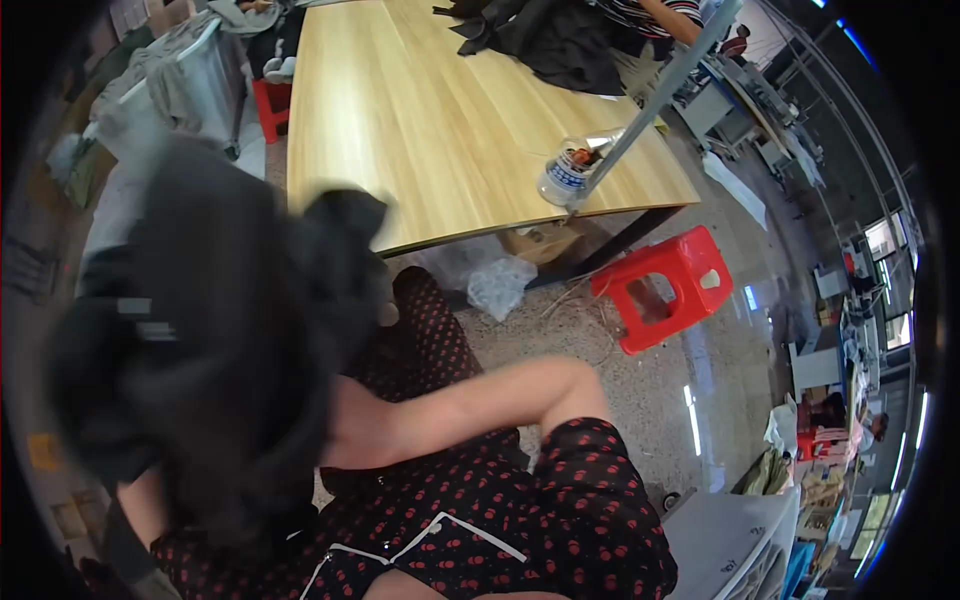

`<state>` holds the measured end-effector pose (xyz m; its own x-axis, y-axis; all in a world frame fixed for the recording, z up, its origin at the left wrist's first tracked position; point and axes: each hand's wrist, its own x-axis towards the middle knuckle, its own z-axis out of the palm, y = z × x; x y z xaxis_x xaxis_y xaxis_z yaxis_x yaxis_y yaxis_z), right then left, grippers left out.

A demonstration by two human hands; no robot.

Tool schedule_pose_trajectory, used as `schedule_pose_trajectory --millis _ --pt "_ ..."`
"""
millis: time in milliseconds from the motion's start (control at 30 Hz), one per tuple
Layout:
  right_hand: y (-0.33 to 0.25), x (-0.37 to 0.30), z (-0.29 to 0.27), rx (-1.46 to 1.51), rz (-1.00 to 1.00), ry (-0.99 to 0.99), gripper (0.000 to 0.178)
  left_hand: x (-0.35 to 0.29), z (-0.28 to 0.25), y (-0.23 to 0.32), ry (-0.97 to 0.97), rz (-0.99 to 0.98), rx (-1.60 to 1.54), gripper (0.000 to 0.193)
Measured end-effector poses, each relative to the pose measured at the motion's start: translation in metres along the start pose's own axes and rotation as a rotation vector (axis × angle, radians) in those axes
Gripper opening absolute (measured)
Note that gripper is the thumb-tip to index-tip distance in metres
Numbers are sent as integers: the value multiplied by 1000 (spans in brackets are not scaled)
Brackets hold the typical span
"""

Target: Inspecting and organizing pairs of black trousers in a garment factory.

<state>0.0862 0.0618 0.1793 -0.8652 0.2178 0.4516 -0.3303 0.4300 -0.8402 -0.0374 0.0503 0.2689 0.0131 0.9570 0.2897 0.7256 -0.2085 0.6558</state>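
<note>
A big bundle of black cloth (210,340), blurred, fills the left side and hangs in front of my chest and lap. My right forearm crosses from the right over my red-dotted dark dress. My right hand (347,432) goes into the edge of the bundle and grips it, with the fingers hidden in the folds. My left forearm rises at the lower left under the cloth, and that hand is fully covered.
A long wooden table (420,130) stands ahead, with a clear jar (565,175) and a slanting metal pole (660,95) near its right corner and dark garments (540,40) at the far end beside another person's arm (665,12). A red plastic stool (665,285) and a clear plastic bag (500,285) sit on the floor.
</note>
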Motion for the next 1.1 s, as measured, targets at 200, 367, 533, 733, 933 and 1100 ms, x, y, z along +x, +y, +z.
schedule_pose_trajectory --millis 200,367,533,733,933,1100 --pt "83 -168 -47 -594 677 -216 62 -54 120 -92 -1057 -704 -581 50" --pt "87 -242 -80 -827 719 169 69 -99 250 -231 -725 -706 -700 53" --pt "123 -253 -102 -731 799 386 69 -54 195 -169 -474 -640 -802 58" --pt "113 -168 -121 -487 714 166 79 -47 193 -174 -814 -815 -965 59" --pt "151 -162 -108 -439 653 -270 63 -62 211 -163 -801 -695 -611 47" --pt "78 -138 -123 -717 297 126 38 -41 148 -102 -406 -299 -665 54"
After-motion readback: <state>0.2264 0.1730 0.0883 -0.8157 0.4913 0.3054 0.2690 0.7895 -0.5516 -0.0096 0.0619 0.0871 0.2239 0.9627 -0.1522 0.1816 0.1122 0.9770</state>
